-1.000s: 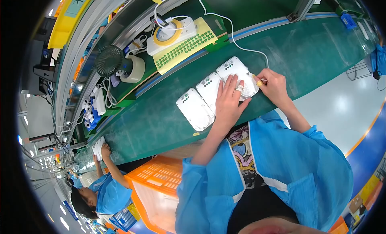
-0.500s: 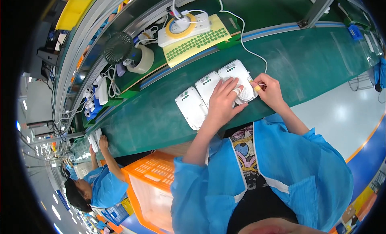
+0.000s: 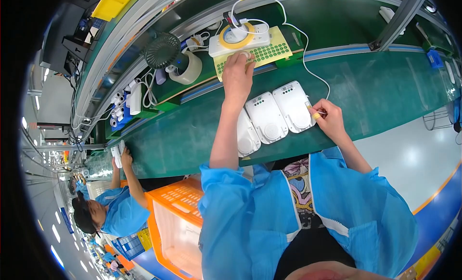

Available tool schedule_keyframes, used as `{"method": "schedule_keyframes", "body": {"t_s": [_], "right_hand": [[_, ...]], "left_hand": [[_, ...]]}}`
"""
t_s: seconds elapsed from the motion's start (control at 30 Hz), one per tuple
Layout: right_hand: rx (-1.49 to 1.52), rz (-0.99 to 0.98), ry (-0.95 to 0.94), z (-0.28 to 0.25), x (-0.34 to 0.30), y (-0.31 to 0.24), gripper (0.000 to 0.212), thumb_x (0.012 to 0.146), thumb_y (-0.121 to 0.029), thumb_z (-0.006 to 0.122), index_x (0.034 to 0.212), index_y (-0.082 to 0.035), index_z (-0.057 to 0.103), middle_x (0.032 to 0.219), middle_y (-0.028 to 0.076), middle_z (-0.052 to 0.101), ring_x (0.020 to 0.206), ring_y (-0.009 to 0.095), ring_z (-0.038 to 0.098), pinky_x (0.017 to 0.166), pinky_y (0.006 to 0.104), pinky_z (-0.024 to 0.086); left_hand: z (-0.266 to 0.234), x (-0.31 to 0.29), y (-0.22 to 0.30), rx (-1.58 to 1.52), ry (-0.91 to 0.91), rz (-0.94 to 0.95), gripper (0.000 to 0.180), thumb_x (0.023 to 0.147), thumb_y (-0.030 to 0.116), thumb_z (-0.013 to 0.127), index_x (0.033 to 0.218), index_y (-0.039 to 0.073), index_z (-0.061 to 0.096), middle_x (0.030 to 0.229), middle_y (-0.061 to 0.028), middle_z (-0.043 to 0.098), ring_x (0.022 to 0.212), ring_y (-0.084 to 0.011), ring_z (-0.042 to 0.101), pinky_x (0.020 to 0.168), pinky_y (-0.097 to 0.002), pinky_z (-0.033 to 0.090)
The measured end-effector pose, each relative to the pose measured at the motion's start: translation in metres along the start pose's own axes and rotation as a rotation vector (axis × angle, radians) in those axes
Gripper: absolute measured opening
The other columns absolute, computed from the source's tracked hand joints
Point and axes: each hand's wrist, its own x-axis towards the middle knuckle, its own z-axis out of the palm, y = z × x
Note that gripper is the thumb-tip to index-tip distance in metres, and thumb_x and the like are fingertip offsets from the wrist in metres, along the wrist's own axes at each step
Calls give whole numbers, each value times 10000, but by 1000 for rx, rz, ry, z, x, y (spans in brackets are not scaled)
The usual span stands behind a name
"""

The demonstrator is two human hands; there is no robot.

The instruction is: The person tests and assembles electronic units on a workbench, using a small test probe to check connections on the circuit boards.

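Observation:
My left hand (image 3: pixel 237 74) reaches over a yellow sheet (image 3: pixel 269 53) with rows of small round green stickers. Its fingers are bent and close together at the sheet; whatever lies between the tips is hidden. With my right hand (image 3: pixel 330 117) I pinch the end of a white cable (image 3: pixel 321 82) at the right side of a white device (image 3: pixel 293 104). That device lies flat, its round perforated part towards me. Beside it on the left lie a second white device (image 3: pixel 264 114) and a third (image 3: pixel 245 138), which my left forearm partly covers.
Behind the green bench (image 3: pixel 192 131) stand a white power strip (image 3: pixel 226 47) with a yellow tape roll, a small fan (image 3: pixel 166 51) and a blue bin (image 3: pixel 122 119). An orange crate (image 3: pixel 178 198) is at my left, near a co-worker (image 3: pixel 115 208) handling a white item.
My left hand has left the right-hand device and moved up and left to the sticker sheet. My right hand stays at the cable end. The view has shifted slightly.

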Motion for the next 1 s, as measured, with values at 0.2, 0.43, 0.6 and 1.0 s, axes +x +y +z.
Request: {"method": "schedule_keyframes", "body": {"t_s": [0.2, 0.43, 0.6, 1.0], "right_hand": [[-12, -12, 7, 1, -1, 1, 179, 893, -83, 802, 852, 10, 655, 729, 86, 632, 588, 144, 577, 542, 294, 453], [-8, -8, 16, -1, -2, 1, 173, 888, -82, 802, 857, 8, 657, 731, 94, 635, 588, 163, 586, 548, 306, 464], [10, 6, 10, 0, -1, 2, 165, 888, -86, 799, 858, 3, 663, 735, 100, 641, 593, 173, 603, 555, 312, 473], [6, 19, 3, 0, -1, -1, 171, 888, -97, 798, 853, 3, 665, 757, 111, 663, 609, 183, 633, 565, 318, 485]], "left_hand": [[4, 0, 0, 38, 19, 57, 171, 831, 13, 776, 983, 39, 702, 994, -102, 713, 965, -331, 666, 829, -430, 531], [6, -11, 19, -12, 30, 18, 129, 811, -2, 778, 905, 29, 694, 986, -118, 697, 969, -346, 645, 834, -432, 524], [37, -44, 30, -331, -272, -110, 106, 848, 34, 754, 920, 10, 681, 1025, -139, 645, 1066, -366, 600, 923, -451, 495], [70, -53, 40, -143, -355, -132, 70, 889, 43, 718, 938, 22, 671, 1098, -136, 638, 1058, -371, 623, 887, -471, 523]]}}
